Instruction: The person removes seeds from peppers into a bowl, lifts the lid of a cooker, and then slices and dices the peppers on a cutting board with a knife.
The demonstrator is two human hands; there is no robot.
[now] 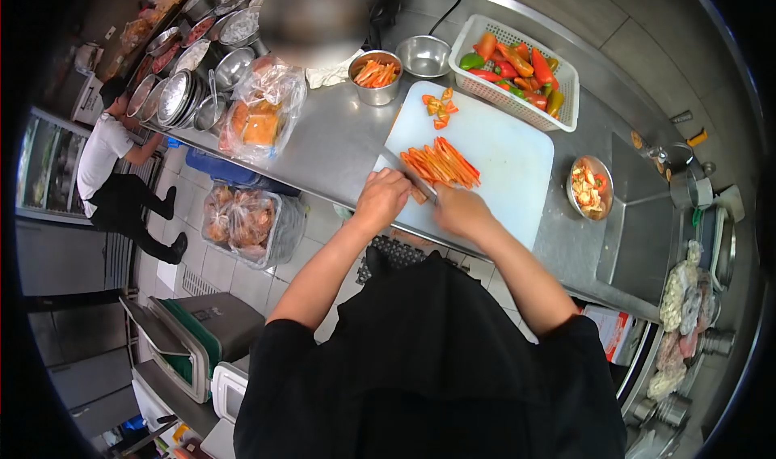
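My right hand (462,211) is closed round the handle of a knife (402,168), whose blade points up and left over the near edge of the white cutting board (509,160). My left hand (383,198) is beside the blade at the board's near left, fingers bent together; what is under them is hidden. Orange-red pepper strips (443,164) lie in a pile just beyond the knife. Small pepper pieces (440,108) sit at the board's far left. Behind the board, a metal pot (378,95) holds cut strips next to an empty metal bowl (425,57).
A white basket (568,107) of whole peppers stands behind the board. Right of it are a bowl of scraps (590,188) and a sink (634,216). Bagged food (260,119) lies left on the counter. Another person (109,152) stands at the far left.
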